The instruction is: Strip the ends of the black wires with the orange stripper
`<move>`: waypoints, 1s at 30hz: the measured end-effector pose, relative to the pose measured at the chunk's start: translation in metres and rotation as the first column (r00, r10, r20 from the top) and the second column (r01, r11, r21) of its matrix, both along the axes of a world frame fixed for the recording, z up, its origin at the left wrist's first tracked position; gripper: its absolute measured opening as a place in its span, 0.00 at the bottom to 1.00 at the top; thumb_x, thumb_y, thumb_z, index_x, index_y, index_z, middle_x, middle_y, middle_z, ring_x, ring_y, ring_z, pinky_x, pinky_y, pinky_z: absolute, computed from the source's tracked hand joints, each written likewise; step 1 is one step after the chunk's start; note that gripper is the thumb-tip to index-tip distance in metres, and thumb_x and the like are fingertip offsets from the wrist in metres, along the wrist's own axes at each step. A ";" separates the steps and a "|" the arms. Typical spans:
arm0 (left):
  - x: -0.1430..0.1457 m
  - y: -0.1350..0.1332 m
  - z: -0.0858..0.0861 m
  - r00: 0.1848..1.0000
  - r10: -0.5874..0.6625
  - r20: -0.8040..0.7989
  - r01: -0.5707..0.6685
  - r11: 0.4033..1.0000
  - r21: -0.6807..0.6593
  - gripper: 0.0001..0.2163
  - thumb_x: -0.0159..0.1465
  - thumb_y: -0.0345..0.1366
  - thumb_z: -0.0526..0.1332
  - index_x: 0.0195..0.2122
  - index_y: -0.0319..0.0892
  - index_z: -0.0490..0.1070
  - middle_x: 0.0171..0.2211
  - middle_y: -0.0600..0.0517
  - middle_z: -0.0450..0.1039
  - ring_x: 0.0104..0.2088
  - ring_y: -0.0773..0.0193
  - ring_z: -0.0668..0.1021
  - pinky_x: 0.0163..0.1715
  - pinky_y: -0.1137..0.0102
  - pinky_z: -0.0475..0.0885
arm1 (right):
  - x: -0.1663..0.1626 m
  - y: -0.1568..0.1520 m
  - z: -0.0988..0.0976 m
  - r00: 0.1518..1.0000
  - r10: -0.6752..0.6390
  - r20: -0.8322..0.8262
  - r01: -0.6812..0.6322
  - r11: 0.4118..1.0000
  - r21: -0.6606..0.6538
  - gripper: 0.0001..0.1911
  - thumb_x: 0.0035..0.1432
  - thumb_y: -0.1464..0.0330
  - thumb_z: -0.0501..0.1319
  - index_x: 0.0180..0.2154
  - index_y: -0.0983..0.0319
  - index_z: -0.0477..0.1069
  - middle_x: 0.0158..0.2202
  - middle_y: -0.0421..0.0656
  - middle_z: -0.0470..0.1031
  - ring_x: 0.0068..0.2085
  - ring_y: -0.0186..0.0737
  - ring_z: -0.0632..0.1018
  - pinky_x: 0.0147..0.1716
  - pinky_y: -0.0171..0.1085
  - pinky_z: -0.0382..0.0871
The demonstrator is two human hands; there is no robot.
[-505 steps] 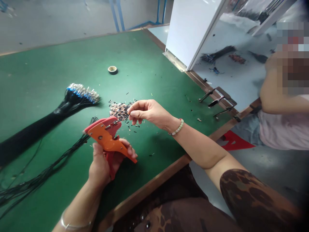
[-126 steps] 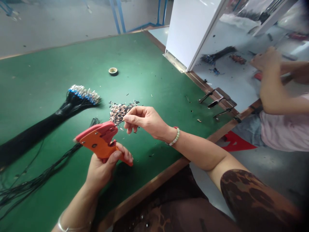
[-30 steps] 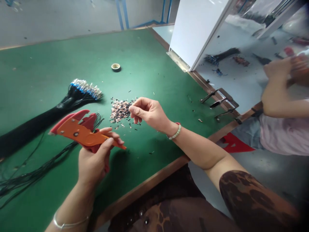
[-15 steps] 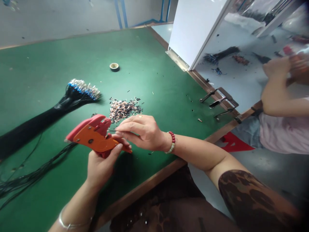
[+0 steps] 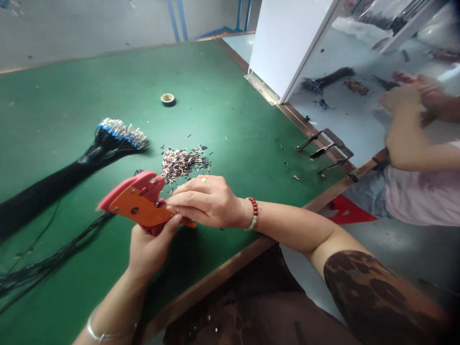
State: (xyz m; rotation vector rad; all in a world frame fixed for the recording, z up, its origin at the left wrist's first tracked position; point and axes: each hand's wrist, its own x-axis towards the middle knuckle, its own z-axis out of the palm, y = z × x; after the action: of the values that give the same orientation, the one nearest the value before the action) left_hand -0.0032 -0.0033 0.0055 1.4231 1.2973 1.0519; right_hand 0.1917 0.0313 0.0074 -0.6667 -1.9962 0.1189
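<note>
Left hand (image 5: 153,247): wrapped around the orange tool (image 5: 125,202), over the worktop (image 5: 237,120)
Right hand (image 5: 208,201): pinched together beside its mouth (anything held is hidden)
Clippings (image 5: 179,164): heaped, suggesting many cuts done
Black wires (image 5: 72,247): trailing behind the tool, remainder uncountable

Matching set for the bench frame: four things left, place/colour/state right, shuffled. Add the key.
Things
1. wire stripper
2. tape roll
3. pile of wire scraps
4. sleeved wire bundle

Descriptions
A. black, with blue and silvery ends
B. flat on the green tabletop, farther from the person than the other three
C. gripped in the left hand
D. loose copper-coloured and black bits

Pairs
1-C, 2-B, 3-D, 4-A
</note>
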 end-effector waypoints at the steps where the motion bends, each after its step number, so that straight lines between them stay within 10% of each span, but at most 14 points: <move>1: -0.001 0.000 -0.002 1.000 0.017 -0.006 -0.017 1.000 -0.012 0.12 0.56 0.45 0.74 0.31 0.42 0.81 0.30 0.50 0.83 0.31 0.56 0.84 0.35 0.64 0.82 | 0.000 0.000 0.000 1.000 0.003 0.025 -0.002 1.000 -0.006 0.13 0.75 0.64 0.58 0.45 0.61 0.81 0.43 0.45 0.86 0.46 0.36 0.85 0.48 0.35 0.77; 22: -0.011 -0.001 -0.019 0.997 0.075 -0.032 -0.075 0.997 -0.006 0.16 0.60 0.48 0.73 0.41 0.41 0.81 0.39 0.48 0.84 0.38 0.58 0.83 0.43 0.66 0.80 | 0.001 -0.004 0.009 0.996 -0.014 0.085 0.004 0.992 0.126 0.12 0.74 0.65 0.59 0.41 0.62 0.80 0.39 0.42 0.86 0.38 0.33 0.84 0.42 0.35 0.75; 30: -0.006 0.000 -0.012 0.994 0.092 -0.064 -0.089 0.995 0.042 0.16 0.60 0.49 0.73 0.38 0.41 0.81 0.36 0.49 0.83 0.35 0.58 0.83 0.38 0.68 0.80 | -0.001 -0.006 0.003 0.994 0.027 0.109 -0.022 0.999 -0.047 0.12 0.74 0.63 0.58 0.43 0.61 0.78 0.40 0.44 0.85 0.41 0.37 0.84 0.44 0.37 0.75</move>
State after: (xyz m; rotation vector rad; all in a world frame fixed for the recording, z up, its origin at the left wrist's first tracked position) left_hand -0.0090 -0.0032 -0.0068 1.4504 1.4073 1.1035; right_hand 0.1903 0.0258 0.0100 -0.6918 -2.1131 0.1460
